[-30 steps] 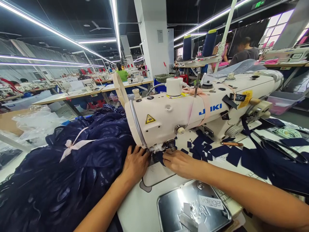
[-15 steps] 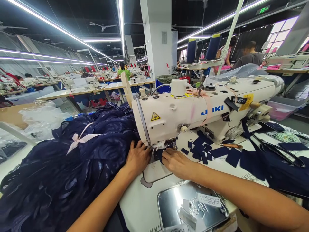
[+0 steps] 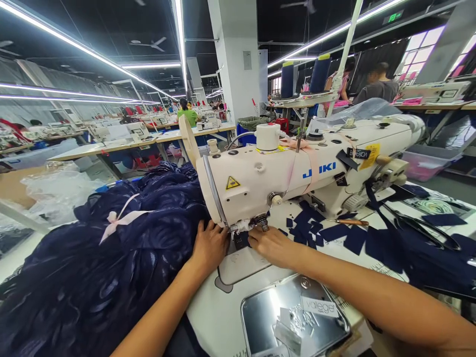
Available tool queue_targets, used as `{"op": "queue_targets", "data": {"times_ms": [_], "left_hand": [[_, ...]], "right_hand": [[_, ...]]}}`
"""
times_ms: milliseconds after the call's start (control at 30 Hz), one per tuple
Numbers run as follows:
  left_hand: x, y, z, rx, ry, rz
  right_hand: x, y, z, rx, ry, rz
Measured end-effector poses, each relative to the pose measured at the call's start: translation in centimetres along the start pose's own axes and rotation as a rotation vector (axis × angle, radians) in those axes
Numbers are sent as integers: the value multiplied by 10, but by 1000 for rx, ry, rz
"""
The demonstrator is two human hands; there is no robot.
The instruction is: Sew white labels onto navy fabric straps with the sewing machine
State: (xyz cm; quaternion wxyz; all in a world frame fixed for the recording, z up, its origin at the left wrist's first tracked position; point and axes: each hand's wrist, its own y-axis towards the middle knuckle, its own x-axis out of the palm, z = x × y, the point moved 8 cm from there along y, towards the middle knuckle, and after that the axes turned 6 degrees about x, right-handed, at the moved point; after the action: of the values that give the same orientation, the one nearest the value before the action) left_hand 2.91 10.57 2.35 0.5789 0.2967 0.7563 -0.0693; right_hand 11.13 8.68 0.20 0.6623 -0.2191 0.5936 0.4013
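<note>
Under the head of a white sewing machine (image 3: 256, 181), a small dark navy fabric piece (image 3: 241, 241) lies at the needle. My left hand (image 3: 211, 244) rests flat to the left of the needle, fingers stretched forward against the edge of a large heap of navy garments (image 3: 148, 258). On the right side, my right hand (image 3: 270, 246) has curled fingers closed at the edge of the small piece. Its fingertips are partly hidden by the machine's lower parts.
Loose navy fabric pieces (image 3: 308, 225) and a wooden-handled tool (image 3: 347, 222) lie right of the needle, with black scissors (image 3: 427, 228) farther right. A metal tin lid (image 3: 260, 317) carrying labels sits in front. Thread cones (image 3: 320, 74) stand behind; other people work beyond.
The view has shifted slightly, so the scene sits a little farther left. Both hands stay by the needle, with the right hand drawn slightly closer under the machine head.
</note>
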Motion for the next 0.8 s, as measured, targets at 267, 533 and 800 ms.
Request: {"op": "queue_targets", "data": {"times_ms": [267, 533, 800], "left_hand": [[-28, -74, 37, 205, -99, -80], [-54, -151, 14, 185, 236, -159], [-94, -164, -3, 240, 119, 98]], "right_hand": [[2, -4, 18, -37, -22, 31], [0, -6, 4, -10, -45, 166], [-30, -1, -48, -83, 550, 70]]}}
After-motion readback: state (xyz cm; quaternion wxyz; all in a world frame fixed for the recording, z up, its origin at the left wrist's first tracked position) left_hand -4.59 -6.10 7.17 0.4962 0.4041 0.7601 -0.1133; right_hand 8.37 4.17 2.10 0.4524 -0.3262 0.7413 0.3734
